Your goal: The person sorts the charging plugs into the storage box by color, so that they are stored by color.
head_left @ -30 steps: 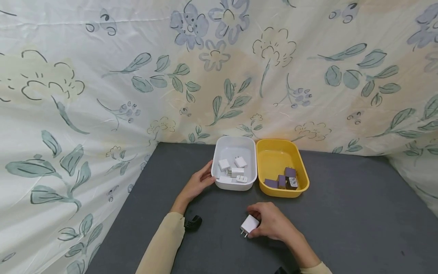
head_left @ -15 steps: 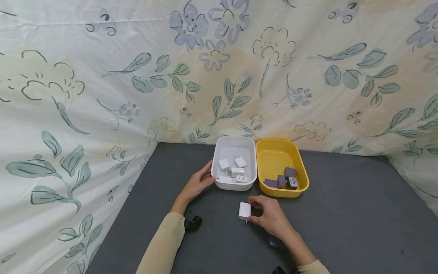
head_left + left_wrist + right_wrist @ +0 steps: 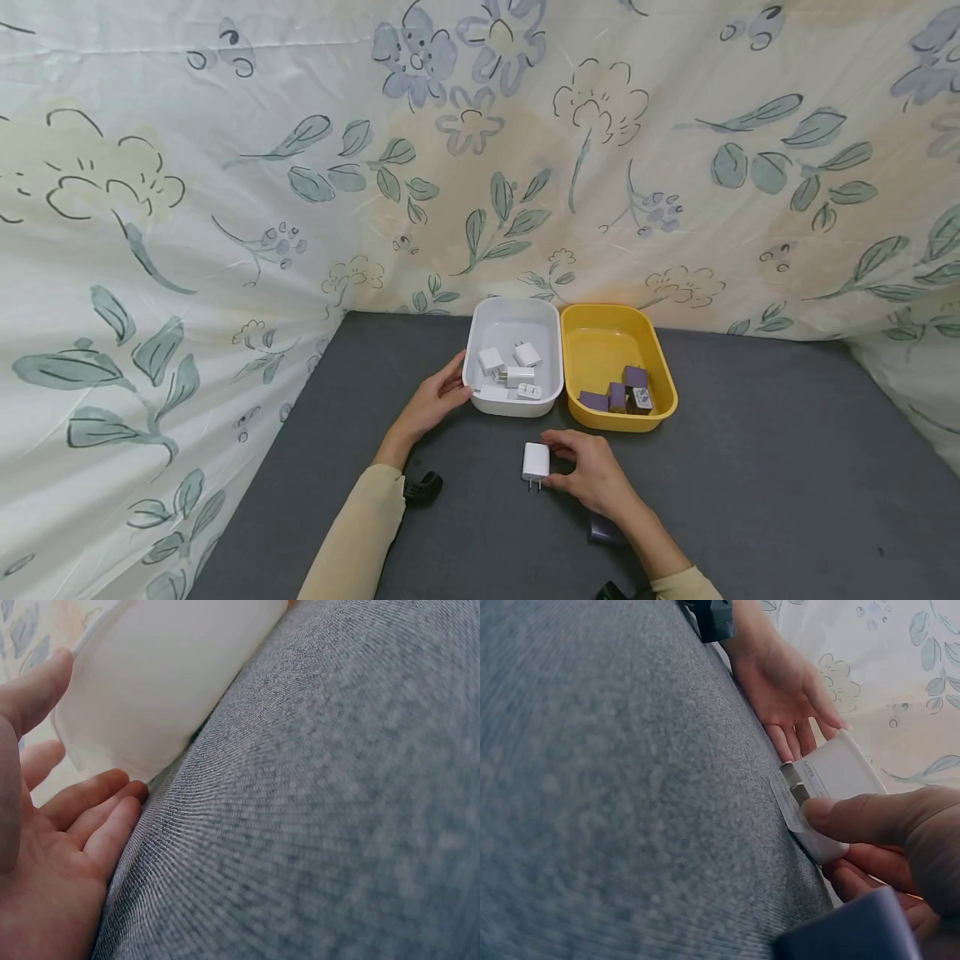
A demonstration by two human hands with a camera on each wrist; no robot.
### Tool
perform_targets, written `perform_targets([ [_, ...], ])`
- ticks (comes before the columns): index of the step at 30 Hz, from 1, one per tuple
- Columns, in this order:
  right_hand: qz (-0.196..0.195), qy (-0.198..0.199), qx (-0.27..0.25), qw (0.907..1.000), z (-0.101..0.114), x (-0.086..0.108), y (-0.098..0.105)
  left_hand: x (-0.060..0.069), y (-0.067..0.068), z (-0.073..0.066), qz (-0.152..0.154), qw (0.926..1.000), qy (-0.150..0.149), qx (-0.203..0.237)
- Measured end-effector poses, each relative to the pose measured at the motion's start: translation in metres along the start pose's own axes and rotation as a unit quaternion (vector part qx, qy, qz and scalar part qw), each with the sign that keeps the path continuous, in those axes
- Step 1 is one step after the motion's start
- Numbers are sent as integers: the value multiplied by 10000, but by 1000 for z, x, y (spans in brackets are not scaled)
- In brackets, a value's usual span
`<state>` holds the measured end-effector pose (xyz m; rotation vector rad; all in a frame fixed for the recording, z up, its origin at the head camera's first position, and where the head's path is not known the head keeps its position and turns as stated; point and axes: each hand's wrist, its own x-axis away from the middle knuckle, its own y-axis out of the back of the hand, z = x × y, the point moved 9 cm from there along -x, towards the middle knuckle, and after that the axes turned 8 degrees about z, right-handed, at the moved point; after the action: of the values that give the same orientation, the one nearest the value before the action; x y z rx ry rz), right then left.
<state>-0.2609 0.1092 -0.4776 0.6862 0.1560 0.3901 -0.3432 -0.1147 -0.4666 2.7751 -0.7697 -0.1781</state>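
Observation:
My right hand pinches a white plug-in charger between thumb and fingers, just in front of the bins. Its two metal prongs point toward me in the head view; up close in the right wrist view, the thumb lies by the prongs of the charger. At the near left corner of a white bin, my left hand rests with thumb and fingers touching its outside. In the left wrist view those fingers are relaxed beside the bin wall. Several white chargers lie inside the white bin.
A yellow bin adjoins the white one on the right and holds several dark purple chargers. Another dark purple block lies on the grey cloth, partly behind my right wrist. Flowered fabric hangs behind the bins.
My right hand has moved forward and slightly left with the white charger, turning it straight, then stayed nearly still. The dark block by the wrist has come into view. My left hand stays put.

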Motion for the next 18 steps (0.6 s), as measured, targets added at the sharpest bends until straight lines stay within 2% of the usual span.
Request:
perform_targets([
  [11, -166, 69, -336, 9993, 0, 0, 5, 0, 1, 1, -3, 10000, 82, 38],
  [18, -338, 209, -495, 9980, 7, 1, 12, 1, 1, 1, 38, 10000, -26, 78],
])
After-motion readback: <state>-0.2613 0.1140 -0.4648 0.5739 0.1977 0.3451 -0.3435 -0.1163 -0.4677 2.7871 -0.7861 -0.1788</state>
